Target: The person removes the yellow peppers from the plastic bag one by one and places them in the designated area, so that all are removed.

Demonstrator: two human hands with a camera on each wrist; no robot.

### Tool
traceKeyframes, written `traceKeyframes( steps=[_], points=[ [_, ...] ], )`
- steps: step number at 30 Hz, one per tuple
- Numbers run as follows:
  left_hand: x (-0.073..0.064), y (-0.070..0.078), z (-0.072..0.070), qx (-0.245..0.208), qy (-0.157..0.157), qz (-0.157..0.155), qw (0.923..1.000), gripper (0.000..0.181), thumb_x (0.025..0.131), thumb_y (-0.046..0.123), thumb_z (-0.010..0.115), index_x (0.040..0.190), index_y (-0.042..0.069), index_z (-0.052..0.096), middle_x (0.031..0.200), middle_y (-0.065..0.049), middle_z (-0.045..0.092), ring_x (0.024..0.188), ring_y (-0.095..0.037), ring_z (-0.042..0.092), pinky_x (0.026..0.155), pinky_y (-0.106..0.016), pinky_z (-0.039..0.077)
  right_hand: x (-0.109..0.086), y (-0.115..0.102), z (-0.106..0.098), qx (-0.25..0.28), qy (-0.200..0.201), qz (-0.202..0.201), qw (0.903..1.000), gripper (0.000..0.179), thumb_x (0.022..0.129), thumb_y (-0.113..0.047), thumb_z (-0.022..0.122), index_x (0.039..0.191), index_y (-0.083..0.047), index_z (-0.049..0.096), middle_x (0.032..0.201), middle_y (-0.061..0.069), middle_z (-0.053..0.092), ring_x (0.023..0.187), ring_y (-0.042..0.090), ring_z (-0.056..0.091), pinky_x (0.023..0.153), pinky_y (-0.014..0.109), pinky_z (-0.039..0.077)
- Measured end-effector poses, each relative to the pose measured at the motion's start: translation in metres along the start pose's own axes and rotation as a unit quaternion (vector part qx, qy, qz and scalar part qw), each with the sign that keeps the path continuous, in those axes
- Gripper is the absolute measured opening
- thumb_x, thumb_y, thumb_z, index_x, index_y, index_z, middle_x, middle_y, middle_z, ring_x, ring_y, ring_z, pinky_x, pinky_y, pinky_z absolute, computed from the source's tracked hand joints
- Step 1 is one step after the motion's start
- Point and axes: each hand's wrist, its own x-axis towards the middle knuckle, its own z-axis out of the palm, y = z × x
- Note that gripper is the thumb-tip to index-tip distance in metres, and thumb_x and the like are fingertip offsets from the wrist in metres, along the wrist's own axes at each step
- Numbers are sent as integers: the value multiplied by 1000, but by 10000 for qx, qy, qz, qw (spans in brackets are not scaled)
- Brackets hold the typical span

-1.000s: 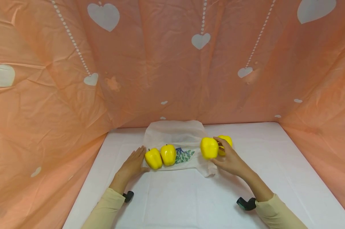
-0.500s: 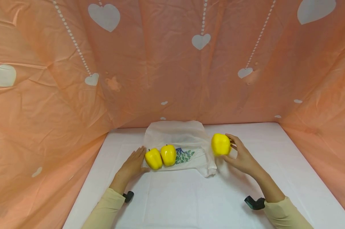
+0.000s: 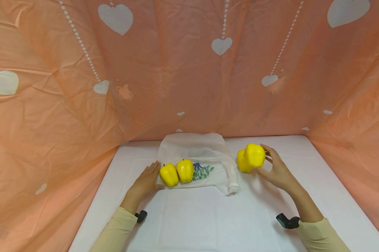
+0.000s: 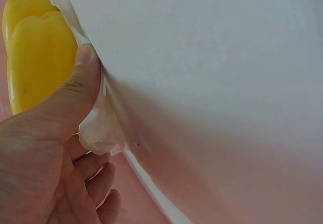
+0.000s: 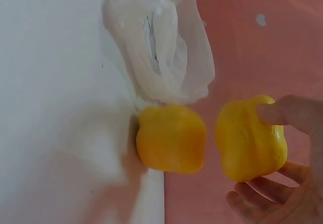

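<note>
Well, table (image 3: 192, 220) stretches wide before the bag (image 3: 192, 143), left hand (image 3: 146, 178) relaxed at its edge, while past its other end the right hand (image 3: 277, 172) grips a raised yellow pepper (image 3: 255, 155), its direction and long axis unclear.

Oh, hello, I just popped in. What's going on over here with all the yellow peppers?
A person's right hand is holding up a yellow pepper above a white table. Near it, another yellow pepper sits on the table, just beside a thin, pale bag. Two more peppers lie side by side on the flattened bag, toward its left end. The left hand rests at that end, next to them.
</note>
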Motion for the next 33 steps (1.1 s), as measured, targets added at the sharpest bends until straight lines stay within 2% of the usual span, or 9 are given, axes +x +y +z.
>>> traceKeyframes(
  steps=[8,16,21,33],
  points=[
    [1,-1,1,14,-42,-19,10000,98,96,30,82,164,-12,25,175,-28,20,163,-42,19,135,-54,14,-1,6,-9,-55,-4,176,9998,91,91,-3,83,161,9,27,155,34,41,138,53,44,113,73,39],
    [1,0,0,-44,-28,-24,10000,98,95,28,83,164,-12,26,174,-29,21,163,-43,21,135,-54,15,-2,15,-16,-170,94,105,9998,90,90,1,81,160,11,27,154,36,40,137,56,44,109,74,39],
    [1,-1,0,-44,-69,-97,9999,99,96,29,83,165,-11,24,175,-27,19,163,-42,19,135,-53,13,-2,20,-21,-247,108,211,9994,90,91,0,80,161,12,26,155,37,38,137,56,44,109,73,38],
    [0,-2,1,-47,-60,-118,9999,99,96,29,83,166,-10,24,175,-27,20,163,-42,20,135,-53,14,-3,34,-25,-66,16,454,9989,89,91,1,79,159,17,24,154,41,35,136,60,41,112,77,37]
  ],
)
